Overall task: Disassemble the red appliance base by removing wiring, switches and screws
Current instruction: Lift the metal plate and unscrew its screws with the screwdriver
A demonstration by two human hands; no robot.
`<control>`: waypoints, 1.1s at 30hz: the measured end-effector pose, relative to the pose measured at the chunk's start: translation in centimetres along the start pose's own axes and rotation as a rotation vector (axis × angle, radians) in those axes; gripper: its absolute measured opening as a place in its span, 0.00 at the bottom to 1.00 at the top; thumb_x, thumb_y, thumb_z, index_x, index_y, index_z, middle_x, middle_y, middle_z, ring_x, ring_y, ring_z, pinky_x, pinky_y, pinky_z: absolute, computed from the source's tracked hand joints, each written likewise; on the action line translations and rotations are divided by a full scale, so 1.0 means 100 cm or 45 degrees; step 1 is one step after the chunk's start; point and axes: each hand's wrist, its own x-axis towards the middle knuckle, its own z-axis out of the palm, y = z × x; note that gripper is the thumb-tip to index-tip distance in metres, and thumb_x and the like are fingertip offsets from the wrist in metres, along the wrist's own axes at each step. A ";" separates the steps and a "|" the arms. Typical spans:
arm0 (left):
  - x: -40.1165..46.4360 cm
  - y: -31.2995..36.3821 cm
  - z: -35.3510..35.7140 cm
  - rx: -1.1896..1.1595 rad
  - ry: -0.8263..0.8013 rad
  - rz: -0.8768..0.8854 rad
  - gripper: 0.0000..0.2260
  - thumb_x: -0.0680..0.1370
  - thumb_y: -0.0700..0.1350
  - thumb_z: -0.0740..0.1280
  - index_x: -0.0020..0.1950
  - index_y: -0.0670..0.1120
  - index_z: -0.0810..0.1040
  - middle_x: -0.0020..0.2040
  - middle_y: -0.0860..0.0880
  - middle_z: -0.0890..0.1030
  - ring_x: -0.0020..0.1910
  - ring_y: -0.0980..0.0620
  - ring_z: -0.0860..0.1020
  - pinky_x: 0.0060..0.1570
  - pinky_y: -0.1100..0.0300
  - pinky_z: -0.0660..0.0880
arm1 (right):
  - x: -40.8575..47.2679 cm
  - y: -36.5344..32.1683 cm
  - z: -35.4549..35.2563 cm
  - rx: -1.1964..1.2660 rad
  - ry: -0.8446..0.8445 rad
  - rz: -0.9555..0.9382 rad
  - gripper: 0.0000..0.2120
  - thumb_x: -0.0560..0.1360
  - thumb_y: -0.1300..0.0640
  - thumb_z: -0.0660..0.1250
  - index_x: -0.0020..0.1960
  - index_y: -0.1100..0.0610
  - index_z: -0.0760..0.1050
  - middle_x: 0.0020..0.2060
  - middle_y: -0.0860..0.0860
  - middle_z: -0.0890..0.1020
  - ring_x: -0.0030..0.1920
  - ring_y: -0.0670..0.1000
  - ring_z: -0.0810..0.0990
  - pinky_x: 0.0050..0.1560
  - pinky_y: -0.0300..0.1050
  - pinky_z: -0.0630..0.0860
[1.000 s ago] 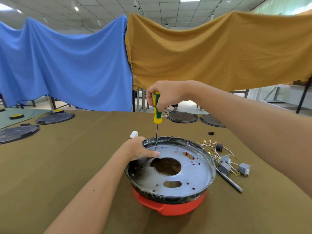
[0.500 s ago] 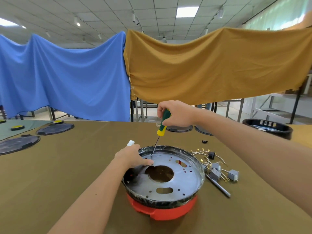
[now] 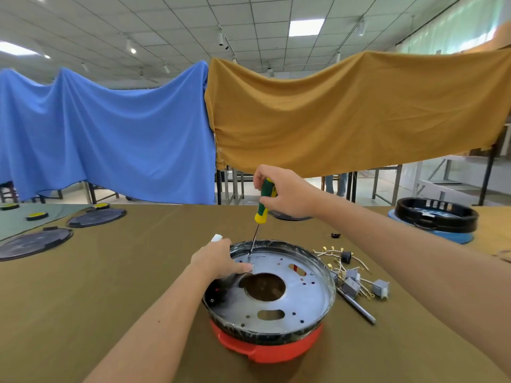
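Note:
The red appliance base sits upside down in front of me, topped by a round grey metal plate with a large centre hole and many small holes. My right hand grips a green-and-yellow screwdriver, tilted, its tip down on the plate's far-left part. My left hand rests on the plate's far-left rim, fingers lying on the metal just beside the tip. Removed wiring and grey switches lie in a pile on the cloth to the right of the base.
A grey metal rod lies by the wire pile. A small white part sits behind my left hand, a tiny black part farther back. Dark round lids lie at far left, a black-and-blue base at far right.
The screwdriver has tilted from upright to leaning right at the top, and my right hand has shifted right. The view has tipped upward. My left hand stays on the rim.

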 end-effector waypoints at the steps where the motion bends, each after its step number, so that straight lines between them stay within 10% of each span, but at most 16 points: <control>1: 0.000 0.000 0.001 0.005 -0.010 -0.006 0.40 0.69 0.70 0.68 0.72 0.46 0.66 0.66 0.49 0.75 0.61 0.46 0.75 0.54 0.54 0.74 | -0.001 -0.003 0.000 0.033 -0.030 -0.011 0.13 0.74 0.68 0.67 0.53 0.55 0.71 0.48 0.49 0.76 0.42 0.48 0.74 0.44 0.44 0.74; 11: -0.001 -0.006 0.006 -0.095 -0.023 0.007 0.41 0.70 0.69 0.69 0.74 0.46 0.65 0.69 0.48 0.74 0.64 0.46 0.74 0.57 0.54 0.73 | 0.022 -0.013 -0.020 0.121 0.099 0.057 0.14 0.71 0.67 0.68 0.53 0.54 0.71 0.46 0.47 0.77 0.36 0.44 0.73 0.33 0.31 0.70; 18: -0.014 -0.004 -0.002 -0.441 0.266 0.181 0.26 0.70 0.57 0.76 0.63 0.49 0.71 0.55 0.53 0.73 0.52 0.54 0.73 0.50 0.60 0.70 | -0.016 0.026 -0.011 0.429 0.404 0.391 0.11 0.74 0.66 0.68 0.53 0.55 0.72 0.50 0.53 0.79 0.43 0.54 0.80 0.46 0.57 0.82; 25: -0.038 0.000 -0.003 -0.460 0.390 0.295 0.01 0.77 0.49 0.70 0.47 0.54 0.80 0.44 0.57 0.81 0.46 0.58 0.79 0.45 0.63 0.74 | -0.078 0.066 0.029 0.939 0.653 0.732 0.09 0.76 0.64 0.70 0.53 0.57 0.73 0.54 0.59 0.78 0.49 0.54 0.82 0.42 0.38 0.81; 33: -0.055 0.013 -0.011 -0.595 0.398 0.416 0.04 0.80 0.47 0.66 0.45 0.52 0.78 0.38 0.57 0.83 0.41 0.59 0.79 0.44 0.64 0.75 | -0.125 0.087 0.082 1.484 0.971 0.891 0.09 0.75 0.62 0.73 0.52 0.57 0.75 0.51 0.59 0.82 0.40 0.52 0.85 0.45 0.43 0.82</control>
